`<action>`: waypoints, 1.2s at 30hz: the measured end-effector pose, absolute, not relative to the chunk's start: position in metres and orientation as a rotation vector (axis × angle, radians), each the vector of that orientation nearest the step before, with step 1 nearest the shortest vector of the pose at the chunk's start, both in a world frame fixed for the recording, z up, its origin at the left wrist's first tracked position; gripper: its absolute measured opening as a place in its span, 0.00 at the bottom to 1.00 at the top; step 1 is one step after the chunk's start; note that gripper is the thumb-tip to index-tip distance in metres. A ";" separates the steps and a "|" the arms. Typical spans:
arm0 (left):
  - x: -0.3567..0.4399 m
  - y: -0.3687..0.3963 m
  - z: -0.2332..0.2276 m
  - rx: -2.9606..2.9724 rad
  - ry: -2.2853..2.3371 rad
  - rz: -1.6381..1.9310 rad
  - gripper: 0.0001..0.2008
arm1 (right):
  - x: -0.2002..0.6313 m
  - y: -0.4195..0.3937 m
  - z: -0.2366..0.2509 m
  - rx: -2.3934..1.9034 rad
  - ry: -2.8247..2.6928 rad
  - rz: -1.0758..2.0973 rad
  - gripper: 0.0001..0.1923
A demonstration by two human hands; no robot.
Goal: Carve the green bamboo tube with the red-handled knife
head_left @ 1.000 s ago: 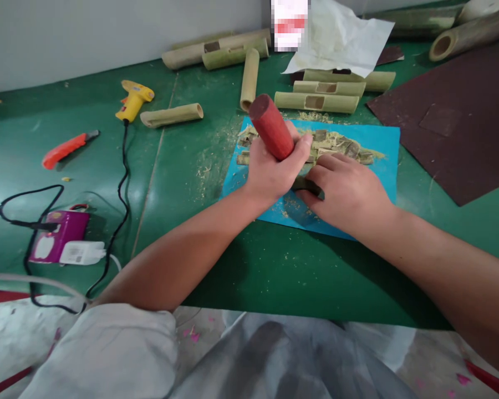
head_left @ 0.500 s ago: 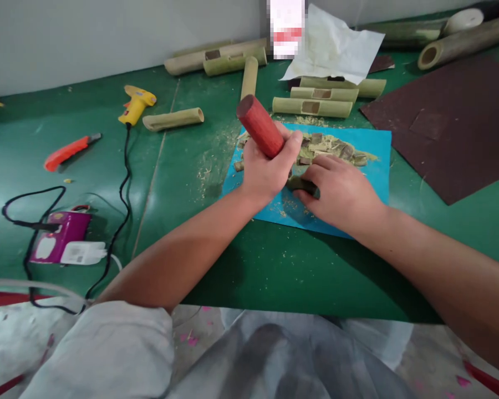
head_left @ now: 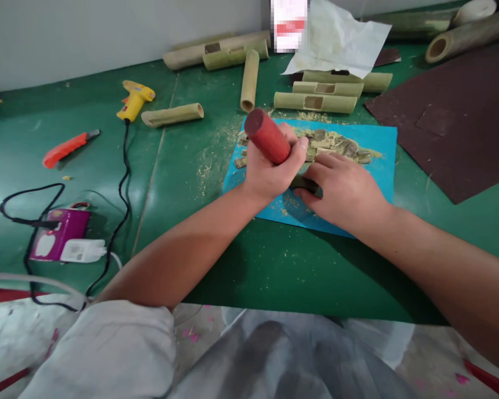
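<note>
Head view: I see a red round wooden tool handle (head_left: 266, 136), tilted up and away to the left, above the blue rectangular cutting mat (head_left: 378, 155) on the green table (head_left: 183, 166). The left hand (head_left: 271, 166) has its fingers wrapped tight around the handle. The right hand (head_left: 344, 191) lies palm-down, fingers curled, pressing a dark piece (head_left: 307, 185) onto the mat. Bamboo chips (head_left: 336, 144) lie just beyond.

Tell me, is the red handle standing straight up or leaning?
Leaning. The red handle tilts up and away to the left out of the left hand, above the blue mat.
</note>
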State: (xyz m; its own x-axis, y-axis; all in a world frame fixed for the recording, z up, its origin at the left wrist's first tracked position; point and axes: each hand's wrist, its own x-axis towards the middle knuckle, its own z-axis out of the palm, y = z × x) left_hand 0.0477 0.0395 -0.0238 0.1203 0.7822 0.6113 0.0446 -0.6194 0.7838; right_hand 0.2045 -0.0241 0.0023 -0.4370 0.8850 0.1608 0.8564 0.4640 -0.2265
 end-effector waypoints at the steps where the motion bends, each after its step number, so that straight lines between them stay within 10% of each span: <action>1: 0.047 0.040 -0.024 1.799 0.788 1.554 0.25 | 0.204 -0.024 0.002 -1.499 -2.457 0.180 0.06; 36: 0.045 0.041 -0.022 1.702 0.787 1.469 0.28 | 0.202 -0.019 0.002 -1.455 -2.418 0.345 0.06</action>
State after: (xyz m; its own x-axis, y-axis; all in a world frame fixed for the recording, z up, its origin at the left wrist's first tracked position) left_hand 0.0454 0.0405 -0.0223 0.1556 0.8319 0.5326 -0.0171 -0.5368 0.8435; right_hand 0.2024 -0.0193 0.0018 -0.4433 0.8871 0.1286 0.8158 0.4587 -0.3522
